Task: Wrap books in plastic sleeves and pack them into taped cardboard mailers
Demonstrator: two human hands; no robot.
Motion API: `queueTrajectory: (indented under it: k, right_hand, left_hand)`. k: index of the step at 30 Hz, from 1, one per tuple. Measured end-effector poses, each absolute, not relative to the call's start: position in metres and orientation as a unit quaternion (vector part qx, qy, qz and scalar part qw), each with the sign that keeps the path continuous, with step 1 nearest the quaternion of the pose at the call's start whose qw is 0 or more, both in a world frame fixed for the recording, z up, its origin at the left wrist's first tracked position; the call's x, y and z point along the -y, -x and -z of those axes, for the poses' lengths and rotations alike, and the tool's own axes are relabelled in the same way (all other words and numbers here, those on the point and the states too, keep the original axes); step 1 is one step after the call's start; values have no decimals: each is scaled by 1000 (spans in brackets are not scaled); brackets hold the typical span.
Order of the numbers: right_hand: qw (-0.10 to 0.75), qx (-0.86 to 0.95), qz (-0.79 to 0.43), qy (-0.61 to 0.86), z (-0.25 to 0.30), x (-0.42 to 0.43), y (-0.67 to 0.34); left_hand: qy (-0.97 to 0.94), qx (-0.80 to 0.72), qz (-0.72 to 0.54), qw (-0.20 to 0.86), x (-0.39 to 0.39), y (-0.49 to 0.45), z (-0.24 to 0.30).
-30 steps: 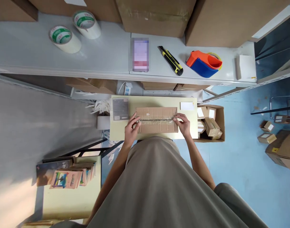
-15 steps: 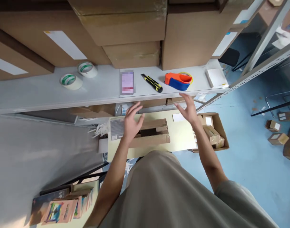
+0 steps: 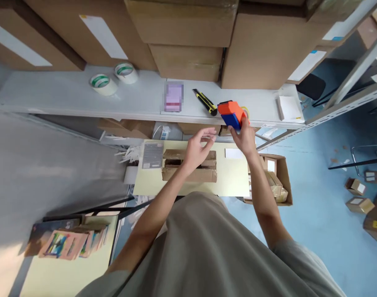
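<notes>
My right hand (image 3: 244, 138) is closed round an orange and blue tape dispenser (image 3: 230, 113), lifted just off the front edge of the grey shelf (image 3: 67, 101). My left hand (image 3: 198, 149) hovers in the air with its fingers loosely apart and nothing in them, close to the dispenser's left. Below it a flat cardboard box (image 3: 188, 167) with its flaps partly up lies on a small pale yellow table (image 3: 233, 181).
On the shelf lie a yellow and black utility knife (image 3: 205, 102), two tape rolls (image 3: 104, 83), a phone (image 3: 173, 97) and a white pad (image 3: 289, 108), backed by large cartons. An open box of small parcels (image 3: 276, 181) stands right of the table. Booklets (image 3: 66, 243) lie lower left.
Both hands left the taped cardboard box and rose toward the shelf. My right hand took hold of the tape dispenser and lifted it; my left hand came up beside it.
</notes>
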State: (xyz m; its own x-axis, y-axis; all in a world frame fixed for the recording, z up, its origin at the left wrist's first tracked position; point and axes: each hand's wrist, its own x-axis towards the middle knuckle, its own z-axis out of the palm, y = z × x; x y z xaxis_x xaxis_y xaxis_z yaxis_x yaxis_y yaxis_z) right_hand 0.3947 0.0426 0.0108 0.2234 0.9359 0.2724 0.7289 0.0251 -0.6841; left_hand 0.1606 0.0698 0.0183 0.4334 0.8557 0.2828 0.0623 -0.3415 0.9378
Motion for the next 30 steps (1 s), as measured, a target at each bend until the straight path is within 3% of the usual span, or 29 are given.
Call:
queueTrajectory:
  k: [5,9,14,22,30]
  right_hand:
    - [508,481,-376,608,7,26,-311]
    - [512,447,-465,567,12,47,-261]
    - [459,474,-468,588,6,45,-231]
    - [382,524,-430,629,-7,32,-191]
    - [210,594,-451,633,-46,23,-186]
  left_hand:
    - [-644,-353,-440,517,-16,-117,-2]
    - [-625,-400,-459,489,18,-90,2]
    - [-600,-480,-466,438,29,-61,4]
    - [-630,-451,-419,474,16,-5,3]
    - [-425,-384,-387,723,-47,64,12]
